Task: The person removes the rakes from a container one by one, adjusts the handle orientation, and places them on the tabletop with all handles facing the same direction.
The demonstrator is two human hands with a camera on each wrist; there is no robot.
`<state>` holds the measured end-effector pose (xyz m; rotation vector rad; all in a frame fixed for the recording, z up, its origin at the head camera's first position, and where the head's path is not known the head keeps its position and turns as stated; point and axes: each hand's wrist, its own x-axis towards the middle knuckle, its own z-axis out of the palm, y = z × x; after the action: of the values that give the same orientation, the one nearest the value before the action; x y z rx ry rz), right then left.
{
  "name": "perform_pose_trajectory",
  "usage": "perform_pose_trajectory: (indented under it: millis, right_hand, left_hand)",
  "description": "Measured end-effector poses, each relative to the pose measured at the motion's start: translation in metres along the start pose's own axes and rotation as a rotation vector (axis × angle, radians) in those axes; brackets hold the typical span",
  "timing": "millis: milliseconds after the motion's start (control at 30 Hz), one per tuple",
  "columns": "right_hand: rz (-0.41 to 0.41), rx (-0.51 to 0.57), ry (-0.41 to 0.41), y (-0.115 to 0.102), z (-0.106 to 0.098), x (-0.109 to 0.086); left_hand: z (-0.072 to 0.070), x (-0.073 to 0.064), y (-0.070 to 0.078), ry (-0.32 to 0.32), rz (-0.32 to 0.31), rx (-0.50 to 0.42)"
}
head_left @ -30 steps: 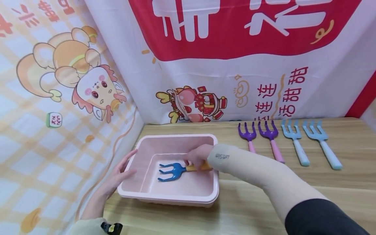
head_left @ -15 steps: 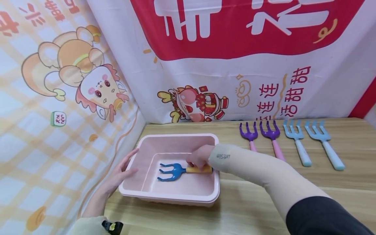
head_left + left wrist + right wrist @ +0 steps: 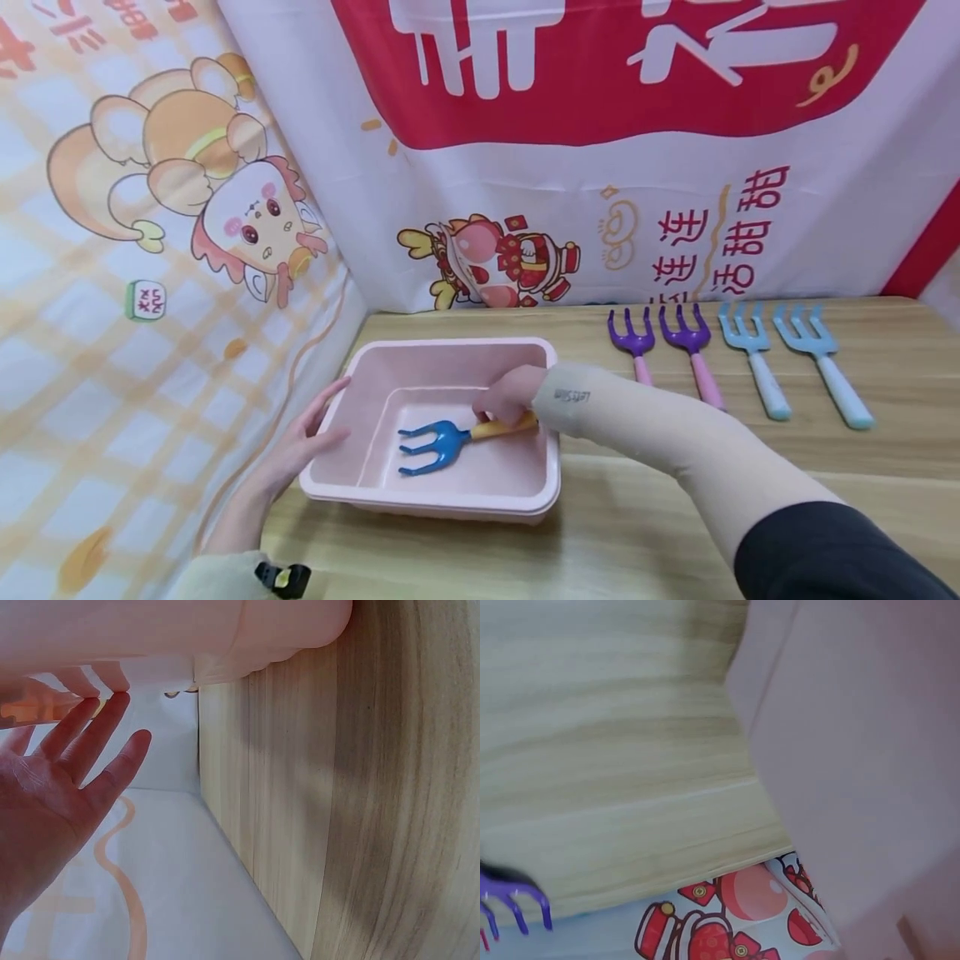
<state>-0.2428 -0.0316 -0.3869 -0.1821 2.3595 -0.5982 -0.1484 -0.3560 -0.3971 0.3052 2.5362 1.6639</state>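
Note:
A pale pink plastic basin (image 3: 427, 502) stands on the wooden table. Inside it lies a blue three-tined garden hand fork (image 3: 444, 446) with a yellow handle, tines pointing left. My right hand (image 3: 512, 393) reaches over the basin's right rim and holds that handle, its fingers partly hiding it. At the left rim, my left hand (image 3: 303, 437) touches the basin. In the left wrist view the left hand (image 3: 60, 787) has nearly straight fingers against the basin's outer wall (image 3: 262, 637). The right wrist view is filled at right by the basin (image 3: 855, 735); the right hand is out of sight there.
Right of the basin, two purple forks (image 3: 686, 337) with pink handles and two light blue forks (image 3: 834, 379) lie in a row on the table (image 3: 675, 517). A printed cloth (image 3: 480, 192) hangs behind, and another patterned cloth (image 3: 172, 350) hangs at the left.
In the right hand, the blue fork has swung slightly: its tines now sit nearer the front and its handle slants up to the right. The left hand stays at the rim.

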Motion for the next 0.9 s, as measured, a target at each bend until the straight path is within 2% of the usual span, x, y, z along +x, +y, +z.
perform_pose_trajectory:
  millis: [67, 167, 300, 467, 567, 733, 867, 900]
  right_hand:
    - [-0.022, -0.020, -0.013, -0.002, -0.001, 0.000]
    - [-0.081, -0.104, -0.054, -0.003, -0.004, 0.001]
    - [-0.226, -0.277, -0.120, -0.002, -0.010, 0.002]
    - [-0.318, -0.371, -0.141, 0.000, -0.012, 0.004]
    - [-0.353, -0.364, -0.150, 0.002, -0.014, 0.004]
    - [-0.352, -0.198, -0.161, 0.003, -0.020, -0.002]
    - [-0.368, -0.177, -0.147, 0.003, -0.028, -0.008]
    - [-0.395, -0.221, -0.137, 0.002, -0.030, -0.010]
  left_hand:
    - [0.000, -0.002, 0.001, 0.001, 0.003, -0.002]
    - [0.000, -0.004, 0.002, -0.001, 0.011, -0.003]
    - [0.000, -0.004, 0.002, 0.000, 0.000, 0.004]
    - [0.001, -0.003, 0.003, -0.003, -0.024, 0.004]
    - [0.002, -0.003, 0.003, -0.006, -0.025, 0.002]
    - [0.002, -0.003, 0.004, -0.003, 0.003, 0.011]
    - [0.002, -0.003, 0.003, -0.005, 0.019, 0.002]
    - [0.002, -0.003, 0.002, -0.003, 0.013, 0.002]
